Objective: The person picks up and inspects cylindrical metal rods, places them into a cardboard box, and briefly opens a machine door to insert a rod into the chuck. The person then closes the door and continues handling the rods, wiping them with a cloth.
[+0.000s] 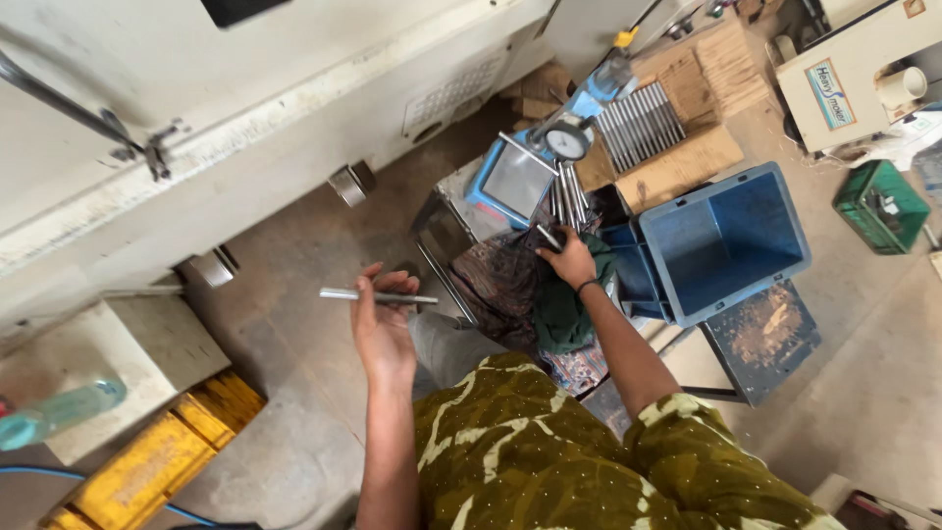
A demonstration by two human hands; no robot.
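Concrete workshop floor lies under a blue crate (726, 240). Left hand (383, 329) grasps 1 thin metal rod (378, 295) in its fingers. Right hand (569, 260) grips another rod (548, 237) beside a dial gauge (567, 141).

Blue crate (726, 240), perhaps plastic bottle (59, 412)

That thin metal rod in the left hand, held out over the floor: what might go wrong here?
The left hand pinches the metal rod only at the fingertips, over bare floor, so it might slip and drop. The right hand holds a second rod beside a cluster of upright rods under a dial gauge; a bump could topple them.
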